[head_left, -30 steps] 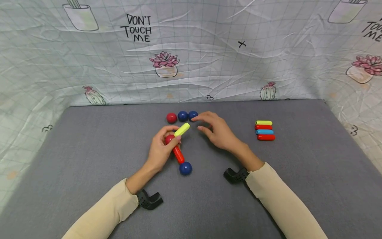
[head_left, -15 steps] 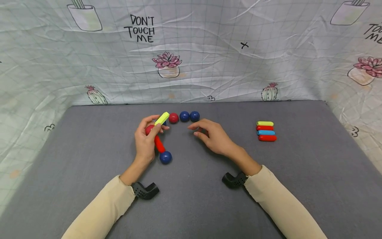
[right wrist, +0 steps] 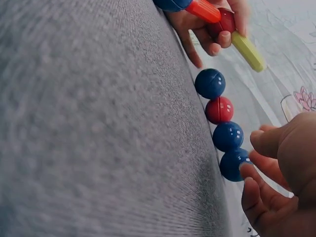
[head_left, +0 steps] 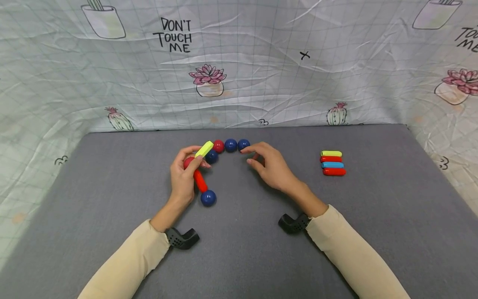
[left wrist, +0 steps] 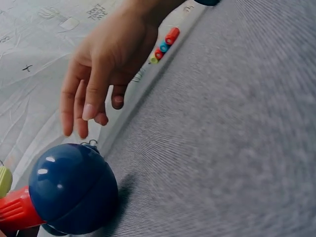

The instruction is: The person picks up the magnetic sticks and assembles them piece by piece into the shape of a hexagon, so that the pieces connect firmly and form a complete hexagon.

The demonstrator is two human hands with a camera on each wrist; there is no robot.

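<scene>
Ball row (head_left: 231,145) left of rod row (head_left: 332,165) (on table (head_left: 261,253)).

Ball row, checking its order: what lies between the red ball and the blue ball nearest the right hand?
Another blue ball, as the head and right wrist views show.

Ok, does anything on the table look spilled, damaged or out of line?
Nothing looks spilled or damaged. Slightly odd: the loose blue ball nearest the left hand sits nearer the head camera than the loose red ball and the other two loose blue balls, so their row bends. The loose sticks lie side by side.
</scene>
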